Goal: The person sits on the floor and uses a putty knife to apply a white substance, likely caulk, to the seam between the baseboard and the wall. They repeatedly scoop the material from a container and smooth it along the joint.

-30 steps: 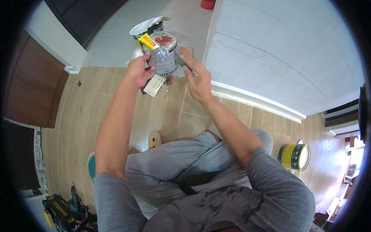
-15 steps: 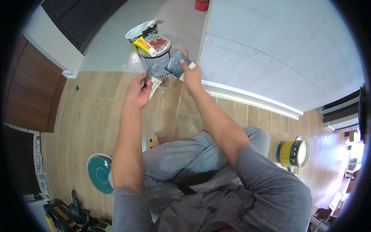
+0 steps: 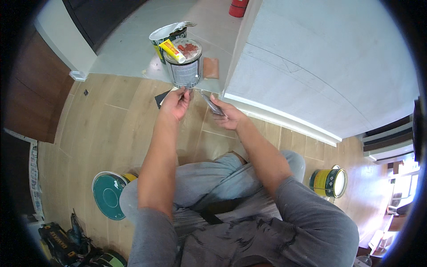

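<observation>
Right hand (image 3: 229,117) gripping scraper (image 3: 212,104), long axis slanting forward-left, left hand (image 3: 177,107) pinching blade (image 3: 187,87)

Ahead of us, a tube (image 3: 172,50) lies on a can (image 3: 183,74), a bucket (image 3: 156,46) behind, a block (image 3: 211,68) to the right near the wall (image 3: 307,66). Before the can is our left hand (image 3: 177,105); to its right, a scraper (image 3: 212,105) in our right hand (image 3: 230,117). One pail (image 3: 108,196) stands left, another pail (image 3: 325,181) right, probably a toolbox (image 3: 58,242) lower left

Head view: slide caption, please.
Right hand gripping a flat blade, left hand near a grey can topped by a yellow tube.
</observation>
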The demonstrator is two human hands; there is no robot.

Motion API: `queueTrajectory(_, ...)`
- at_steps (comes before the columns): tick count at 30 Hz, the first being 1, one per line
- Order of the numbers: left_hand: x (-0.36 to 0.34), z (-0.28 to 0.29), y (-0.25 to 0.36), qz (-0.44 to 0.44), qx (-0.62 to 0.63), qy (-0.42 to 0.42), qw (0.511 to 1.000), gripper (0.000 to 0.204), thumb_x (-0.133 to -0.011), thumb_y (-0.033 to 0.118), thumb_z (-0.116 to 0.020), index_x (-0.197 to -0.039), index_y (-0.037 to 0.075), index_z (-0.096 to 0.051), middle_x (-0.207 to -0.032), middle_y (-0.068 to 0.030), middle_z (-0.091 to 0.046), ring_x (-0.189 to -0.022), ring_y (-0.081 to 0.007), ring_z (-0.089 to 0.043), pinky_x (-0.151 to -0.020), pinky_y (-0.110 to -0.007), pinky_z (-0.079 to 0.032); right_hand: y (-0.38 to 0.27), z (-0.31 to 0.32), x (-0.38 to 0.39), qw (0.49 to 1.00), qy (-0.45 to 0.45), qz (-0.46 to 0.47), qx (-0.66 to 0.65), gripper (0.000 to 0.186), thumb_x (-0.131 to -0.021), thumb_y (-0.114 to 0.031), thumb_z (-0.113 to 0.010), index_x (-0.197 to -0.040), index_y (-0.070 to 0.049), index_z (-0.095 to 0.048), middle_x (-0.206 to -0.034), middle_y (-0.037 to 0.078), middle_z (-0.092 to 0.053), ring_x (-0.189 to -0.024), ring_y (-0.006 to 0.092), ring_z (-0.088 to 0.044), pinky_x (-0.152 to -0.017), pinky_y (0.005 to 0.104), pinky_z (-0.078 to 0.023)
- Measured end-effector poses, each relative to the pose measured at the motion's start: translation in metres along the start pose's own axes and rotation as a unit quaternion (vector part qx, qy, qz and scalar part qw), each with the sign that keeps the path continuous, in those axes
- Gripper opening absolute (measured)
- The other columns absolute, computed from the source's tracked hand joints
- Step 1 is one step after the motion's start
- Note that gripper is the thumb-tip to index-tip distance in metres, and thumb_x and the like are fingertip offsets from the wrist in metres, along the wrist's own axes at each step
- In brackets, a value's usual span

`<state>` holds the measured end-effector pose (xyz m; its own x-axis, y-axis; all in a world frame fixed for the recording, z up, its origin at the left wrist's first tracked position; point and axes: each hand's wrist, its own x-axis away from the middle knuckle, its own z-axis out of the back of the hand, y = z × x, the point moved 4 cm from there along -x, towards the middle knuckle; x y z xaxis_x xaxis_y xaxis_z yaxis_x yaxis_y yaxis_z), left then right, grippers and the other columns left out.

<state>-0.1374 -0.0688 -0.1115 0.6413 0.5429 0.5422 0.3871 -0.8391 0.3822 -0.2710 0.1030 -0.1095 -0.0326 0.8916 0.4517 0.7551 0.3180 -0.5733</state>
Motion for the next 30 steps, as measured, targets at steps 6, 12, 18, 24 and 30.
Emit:
queueTrajectory(6,0.022,-0.015,0.013,-0.187,-0.229,0.100,0.950,0.021,-0.108,0.015,-0.053,-0.114,-0.005,-0.056,-0.103,-0.0148,-0.066,-0.084,-0.0238,-0.070,-0.061,-0.032,-0.066,-0.071,-0.009,0.032,0.887,0.198,0.233,0.346,0.018,-0.097,-0.018,-0.068,-0.108,-0.005,-0.070,-0.081,0.006,-0.068,-0.069,0.0178,-0.064,-0.067,0.0322,-0.053)
queueTrajectory(12,0.048,-0.039,0.024,-0.291,-0.389,0.102,0.868,0.025,-0.107,0.019,-0.056,-0.123,0.001,-0.057,-0.112,-0.0126,-0.064,-0.090,-0.0238,-0.069,-0.059,-0.038,-0.066,-0.068,-0.077,0.032,0.522,0.155,0.370,0.753,0.027,-0.093,-0.014,-0.061,-0.117,-0.006,-0.072,-0.101,0.017,-0.065,-0.094,0.0373,-0.066,-0.083,0.0456,-0.053)
queueTrajectory(18,0.067,-0.045,0.046,-0.337,-0.460,0.111,0.814,0.031,-0.105,0.019,-0.059,-0.129,0.000,-0.058,-0.110,-0.0142,-0.064,-0.092,-0.0248,-0.070,-0.058,-0.038,-0.068,-0.069,-0.075,-0.003,0.537,0.252,0.316,0.741,0.029,-0.092,-0.017,-0.061,-0.115,0.000,-0.069,-0.108,0.024,-0.066,-0.101,0.0452,-0.065,-0.089,0.0535,-0.051)
queueTrajectory(24,0.092,-0.046,0.079,-0.344,-0.490,0.113,0.793,0.032,-0.104,0.017,-0.059,-0.131,0.000,-0.056,-0.114,-0.0151,-0.063,-0.091,-0.0250,-0.070,-0.061,-0.038,-0.068,-0.086,-0.074,-0.009,0.564,0.301,0.387,0.664,0.029,-0.094,-0.017,-0.061,-0.115,0.002,-0.068,-0.103,0.026,-0.067,-0.105,0.0477,-0.063,-0.091,0.0532,-0.049)
queueTrajectory(30,0.139,-0.037,0.087,-0.283,-0.464,0.063,0.837,0.036,-0.105,0.017,-0.058,-0.139,0.006,-0.051,-0.117,-0.0100,-0.061,-0.098,-0.0202,-0.066,-0.071,-0.037,-0.067,-0.107,-0.075,-0.035,0.549,0.335,0.415,0.644,0.030,-0.095,-0.015,-0.059,-0.120,0.002,-0.065,-0.115,0.028,-0.066,-0.111,0.0473,-0.062,-0.097,0.0537,-0.049)
